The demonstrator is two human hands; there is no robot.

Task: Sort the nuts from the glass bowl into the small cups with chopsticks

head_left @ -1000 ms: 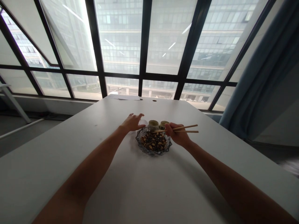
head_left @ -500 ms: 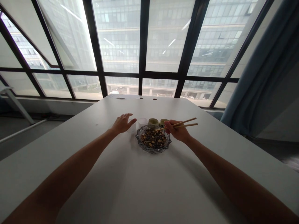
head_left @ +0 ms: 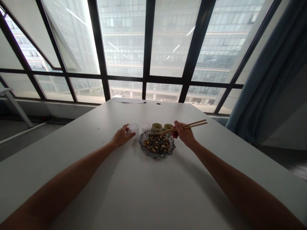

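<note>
My left hand (head_left: pixel 120 136) has its thumb and fingers around the near-left side of a small clear plastic cup (head_left: pixel 133 128). In my right hand (head_left: pixel 184 133) is a pair of wooden chopsticks (head_left: pixel 197 123), held close together, with their tips over the far part of a scalloped glass bowl (head_left: pixel 157 156). Mixed nuts and seeds (head_left: pixel 155 145) fill the bowl. A second clear plastic cup (head_left: pixel 145 126) stands just behind the bowl's left side. Beside it are two greenish cups (head_left: pixel 157 127), the right one (head_left: pixel 168 126) partly hidden by the chopsticks and my hand.
Everything stands on a long white table (head_left: pixel 144 188). White paper sheets (head_left: pixel 128 100) lie at its far end, near two dark round holes. Large framed windows rise beyond, and a blue curtain (head_left: pixel 254 89) hangs at the right.
My left hand has moved slightly left and down and its fingers have closed around the left clear cup. The chopsticks have drawn closer together, with my right hand slightly further right.
</note>
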